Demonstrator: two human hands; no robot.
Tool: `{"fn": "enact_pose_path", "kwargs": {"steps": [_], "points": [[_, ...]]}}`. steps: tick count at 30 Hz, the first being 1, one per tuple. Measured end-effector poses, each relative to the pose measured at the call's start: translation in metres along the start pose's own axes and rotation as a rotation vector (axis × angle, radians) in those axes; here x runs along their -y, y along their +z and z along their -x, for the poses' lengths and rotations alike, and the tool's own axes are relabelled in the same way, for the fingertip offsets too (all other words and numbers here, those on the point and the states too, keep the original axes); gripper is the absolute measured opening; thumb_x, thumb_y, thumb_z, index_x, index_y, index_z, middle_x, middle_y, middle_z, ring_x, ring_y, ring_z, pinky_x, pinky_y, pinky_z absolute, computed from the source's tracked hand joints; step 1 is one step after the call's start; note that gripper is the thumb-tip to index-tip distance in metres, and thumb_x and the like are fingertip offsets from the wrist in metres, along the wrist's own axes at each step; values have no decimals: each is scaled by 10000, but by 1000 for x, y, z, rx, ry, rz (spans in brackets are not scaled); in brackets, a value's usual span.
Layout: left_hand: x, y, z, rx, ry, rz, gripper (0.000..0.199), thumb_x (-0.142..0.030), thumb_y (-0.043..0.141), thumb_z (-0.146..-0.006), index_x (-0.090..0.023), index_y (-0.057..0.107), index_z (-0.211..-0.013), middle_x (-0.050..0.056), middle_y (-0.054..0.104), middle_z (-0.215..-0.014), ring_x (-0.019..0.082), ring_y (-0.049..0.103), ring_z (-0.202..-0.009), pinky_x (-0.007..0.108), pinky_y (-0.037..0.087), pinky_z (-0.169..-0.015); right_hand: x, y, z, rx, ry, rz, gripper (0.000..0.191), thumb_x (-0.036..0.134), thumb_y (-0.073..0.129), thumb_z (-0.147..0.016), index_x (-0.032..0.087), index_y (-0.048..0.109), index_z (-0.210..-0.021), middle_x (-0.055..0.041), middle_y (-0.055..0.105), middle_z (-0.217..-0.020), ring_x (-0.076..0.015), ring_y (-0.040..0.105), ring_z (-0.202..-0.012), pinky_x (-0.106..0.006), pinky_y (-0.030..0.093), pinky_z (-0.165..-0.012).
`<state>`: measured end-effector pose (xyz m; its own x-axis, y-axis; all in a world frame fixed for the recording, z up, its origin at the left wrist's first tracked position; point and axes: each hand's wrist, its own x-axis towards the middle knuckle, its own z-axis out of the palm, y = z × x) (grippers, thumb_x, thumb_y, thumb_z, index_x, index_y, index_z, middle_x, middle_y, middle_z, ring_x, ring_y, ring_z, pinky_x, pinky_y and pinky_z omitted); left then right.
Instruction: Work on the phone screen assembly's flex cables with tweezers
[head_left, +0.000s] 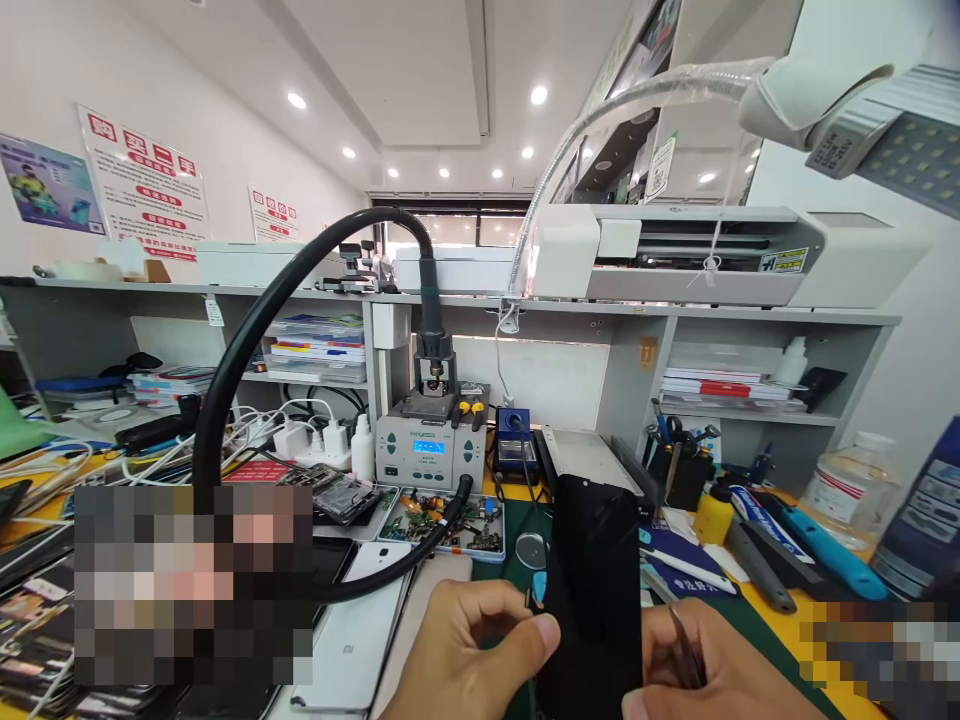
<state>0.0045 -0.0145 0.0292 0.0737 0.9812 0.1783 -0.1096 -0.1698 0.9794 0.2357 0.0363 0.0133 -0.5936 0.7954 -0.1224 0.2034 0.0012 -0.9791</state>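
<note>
A black phone screen [596, 590] stands almost upright in front of me, its glossy face towards me. At its left edge, my left hand [480, 645] is closed in a pinch, with the thumb tip overlapping the edge. A tiny dark piece shows by the index fingertip; I cannot make out what it is. My right hand [724, 660] is closed around dark tweezers [686, 645], and its thumb touches the screen's lower right edge. The tweezers' tips point upward. The lower end of the screen runs out of view.
Behind the screen stand a soldering station [431, 450] with a thick black hose [259, 320] and a tray of small circuit boards [484, 540]. A white phone back [356, 635] lies left. At right are a blue-handled tool [832, 550], a yellow bottle [712, 515] and a clear bottle [847, 490].
</note>
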Motion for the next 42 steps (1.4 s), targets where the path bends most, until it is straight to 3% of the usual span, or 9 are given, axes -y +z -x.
{"fn": "enact_pose_path", "kwargs": {"steps": [6, 14, 19, 23, 28, 36, 42], "points": [[-10, 2, -2, 19, -49, 20, 429, -477, 755, -748, -174, 556, -517, -53, 340, -545, 115, 294, -577, 289, 194, -571, 12, 7, 4, -32, -2, 26, 420, 482, 812, -644, 170, 532, -631, 53, 416, -550, -92, 334, -537, -262, 200, -518], [0, -1, -9, 14, -149, 88, 341, -481, 833, -673, -160, 730, -725, -10, 588, -624, 133, 484, -640, 257, 346, -639, 35, 15, 13, -132, 61, 98, 325, 364, 792, -620, 179, 525, -622, 56, 419, -565, -97, 342, -559, -255, 226, -531], [4, -5, -14, 60, -227, 109, 283, -400, 844, -663, -166, 685, -667, -22, 585, -598, 119, 490, -603, 243, 353, -610, 36, 15, 14, -141, 70, 81, 212, 211, 734, -622, 177, 525, -609, 81, 387, -526, -84, 319, -534, -248, 207, -515], [9, -8, -16, 95, -299, 104, 228, -348, 795, -702, -158, 670, -703, -13, 578, -586, 133, 492, -595, 268, 364, -626, 40, 15, 15, -139, 79, 72, 189, 193, 719, -609, 173, 533, -588, 81, 421, -505, -83, 338, -520, -243, 211, -504], [7, -9, -14, 119, -283, 73, 199, -327, 758, -741, -149, 670, -730, 7, 604, -701, 182, 545, -748, 321, 389, -772, 44, 14, 16, -124, 90, 80, 170, 196, 711, -633, 170, 549, -586, 63, 482, -512, -94, 386, -530, -240, 240, -509], [2, -10, -12, 126, -251, -17, 205, -340, 742, -791, -174, 634, -737, -32, 544, -693, 143, 440, -712, 278, 311, -691, 42, 13, 17, -106, 65, 163, 230, 206, 718, -694, 179, 518, -586, 82, 382, -516, -84, 318, -521, -251, 219, -499], [0, -9, -12, 69, -128, -97, 247, -395, 710, -840, -183, 653, -726, -14, 569, -742, 159, 483, -772, 283, 368, -741, 38, 14, 16, -261, -34, 320, 236, 338, 682, -852, 170, 618, -700, 70, 379, -572, -98, 304, -543, -270, 200, -511]]}}
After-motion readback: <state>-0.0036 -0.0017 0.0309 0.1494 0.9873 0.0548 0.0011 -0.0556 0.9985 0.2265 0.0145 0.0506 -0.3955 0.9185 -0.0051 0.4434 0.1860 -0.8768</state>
